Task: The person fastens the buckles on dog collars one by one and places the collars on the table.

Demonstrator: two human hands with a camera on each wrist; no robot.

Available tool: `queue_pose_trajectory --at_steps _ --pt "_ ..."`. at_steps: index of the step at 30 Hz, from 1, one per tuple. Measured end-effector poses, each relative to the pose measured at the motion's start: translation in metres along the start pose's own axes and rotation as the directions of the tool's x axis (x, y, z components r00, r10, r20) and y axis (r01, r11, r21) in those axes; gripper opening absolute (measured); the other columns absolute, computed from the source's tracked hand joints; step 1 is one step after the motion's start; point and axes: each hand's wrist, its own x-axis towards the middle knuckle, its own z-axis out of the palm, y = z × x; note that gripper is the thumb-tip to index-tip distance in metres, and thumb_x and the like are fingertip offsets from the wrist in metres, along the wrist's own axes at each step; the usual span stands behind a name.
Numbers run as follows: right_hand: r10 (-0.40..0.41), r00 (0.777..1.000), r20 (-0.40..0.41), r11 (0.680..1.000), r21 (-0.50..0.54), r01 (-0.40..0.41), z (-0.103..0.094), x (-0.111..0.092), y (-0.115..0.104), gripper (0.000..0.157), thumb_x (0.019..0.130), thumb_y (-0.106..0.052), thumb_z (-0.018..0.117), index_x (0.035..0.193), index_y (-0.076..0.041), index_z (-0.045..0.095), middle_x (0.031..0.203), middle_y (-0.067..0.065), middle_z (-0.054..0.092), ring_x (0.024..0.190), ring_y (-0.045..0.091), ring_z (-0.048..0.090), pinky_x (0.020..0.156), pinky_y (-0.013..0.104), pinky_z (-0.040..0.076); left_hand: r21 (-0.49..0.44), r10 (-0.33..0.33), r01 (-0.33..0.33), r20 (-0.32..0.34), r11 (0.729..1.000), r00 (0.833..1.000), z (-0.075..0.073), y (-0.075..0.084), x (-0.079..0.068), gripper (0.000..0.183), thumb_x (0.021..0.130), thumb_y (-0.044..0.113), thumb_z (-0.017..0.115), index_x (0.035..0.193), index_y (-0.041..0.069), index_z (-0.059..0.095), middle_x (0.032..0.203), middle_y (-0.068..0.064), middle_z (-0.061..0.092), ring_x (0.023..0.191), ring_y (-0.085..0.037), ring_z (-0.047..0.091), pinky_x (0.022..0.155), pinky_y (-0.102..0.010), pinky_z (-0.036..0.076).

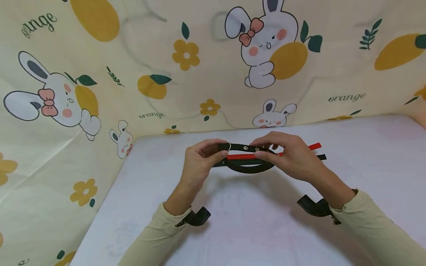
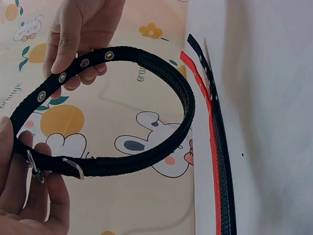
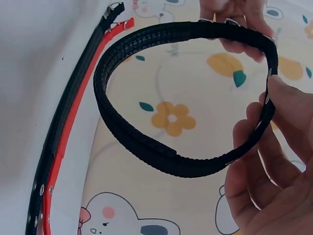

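A black collar (image 1: 250, 169) with metal eyelets, a buckle and a D-ring is bent into a loop and held up above the table by both hands. My left hand (image 1: 199, 159) pinches it at the buckle end between thumb and fingers. On the other side, my right hand (image 1: 293, 157) grips the strap with eyelets, thumb on one face and fingers on the other. In the left wrist view, the buckle (image 2: 35, 167) hangs by the left fingers, with the D-ring (image 2: 74, 168) beside it. The strap's tip is hidden at the left hand.
Beyond the held loop, a red collar (image 2: 214, 142) and another black collar (image 2: 226, 166) lie straight, side by side, on the white table (image 1: 239, 229). A cream cloth (image 1: 199, 33) printed with rabbits and oranges stands behind and to the left.
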Motion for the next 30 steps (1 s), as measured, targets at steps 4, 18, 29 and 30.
queue_pose_trajectory --at_steps 4,18,29,30 --pt "-0.009 1.000 0.007 1.000 -0.007 0.009 0.0003 0.0021 -0.0015 0.026 0.088 -0.023 0.077 0.111 -0.035 0.072 0.093 -0.020 0.066 0.089 -0.001 0.059 0.082 0.022 0.047 0.009 0.012 -0.012 -0.003 1.000 1.000 0.0004 0.0011 -0.0001 0.030 0.083 -0.004 0.076 0.112 -0.004 0.071 0.105 -0.011 0.073 0.090 -0.013 0.069 0.082 -0.024 0.058" --pt "-0.013 1.000 0.024 1.000 -0.006 0.013 0.0042 0.0004 -0.0042 0.028 0.086 -0.020 0.079 0.111 -0.032 0.073 0.093 -0.018 0.066 0.089 0.000 0.059 0.077 0.024 0.047 0.000 -0.022 0.022 0.059 1.000 0.998 0.0058 -0.0013 -0.0025 0.029 0.082 -0.003 0.077 0.110 -0.002 0.072 0.102 -0.012 0.073 0.088 -0.014 0.069 0.079 -0.024 0.058" --pt "-0.039 0.999 0.031 0.999 0.001 0.039 0.0049 -0.0005 -0.0069 0.025 0.087 -0.023 0.078 0.111 -0.029 0.074 0.096 -0.015 0.068 0.087 0.001 0.058 0.074 0.021 0.047 0.007 -0.013 0.012 0.084 1.000 0.996 0.0089 -0.0038 -0.0030 0.029 0.080 -0.004 0.078 0.109 -0.003 0.072 0.101 -0.014 0.073 0.089 -0.013 0.069 0.080 -0.022 0.057" --pt "-0.041 0.999 0.033 0.999 0.003 0.041 0.0055 -0.0003 -0.0066 0.025 0.087 -0.023 0.077 0.111 -0.028 0.074 0.096 -0.015 0.068 0.088 0.001 0.059 0.074 0.021 0.047 0.012 -0.014 0.013 0.082 1.000 0.997 0.0091 -0.0038 -0.0033 0.029 0.080 -0.004 0.078 0.108 -0.003 0.072 0.102 -0.014 0.073 0.089 -0.013 0.069 0.080 -0.022 0.057"
